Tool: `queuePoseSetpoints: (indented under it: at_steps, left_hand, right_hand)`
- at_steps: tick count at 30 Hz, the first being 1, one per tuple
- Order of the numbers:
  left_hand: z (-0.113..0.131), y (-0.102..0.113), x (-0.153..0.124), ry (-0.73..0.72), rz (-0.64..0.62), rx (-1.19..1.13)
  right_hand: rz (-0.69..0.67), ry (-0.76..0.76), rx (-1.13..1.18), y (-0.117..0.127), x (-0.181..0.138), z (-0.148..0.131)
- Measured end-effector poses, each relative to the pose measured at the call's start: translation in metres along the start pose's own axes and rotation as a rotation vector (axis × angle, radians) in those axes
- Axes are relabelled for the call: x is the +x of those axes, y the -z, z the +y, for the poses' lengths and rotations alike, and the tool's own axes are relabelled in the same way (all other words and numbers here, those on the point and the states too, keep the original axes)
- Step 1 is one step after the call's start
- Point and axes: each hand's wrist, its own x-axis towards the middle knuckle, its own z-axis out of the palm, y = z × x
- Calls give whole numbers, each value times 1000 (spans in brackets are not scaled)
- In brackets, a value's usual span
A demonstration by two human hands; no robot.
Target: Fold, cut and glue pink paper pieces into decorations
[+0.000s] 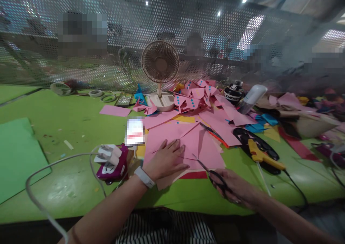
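Observation:
My left hand (165, 158) lies flat with fingers spread on a pink paper sheet (172, 136) near the front edge of the green table (75, 121). My right hand (233, 188) is closed around the black handles of scissors (208, 170). The blades are slightly apart and point up-left at the pink sheet's right part. More pink sheets lie overlapped under and behind it, with a red sheet (192, 175) showing at the bottom.
A small fan (160, 73) stands behind a heap of folded pink paper pieces (196, 94). A yellow glue gun (262, 154) lies to the right, a white charger on a purple box (111, 161) to the left, and a green sheet (18, 154) at far left. A perforated screen closes the back.

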Motion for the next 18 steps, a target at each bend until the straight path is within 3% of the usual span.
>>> queuePoseSetpoints:
  at_steps: [18]
  left_hand:
    - [-1,-2,-1,-24,21,16]
  right_hand:
    - [-10,55,-129,0,12,-15]
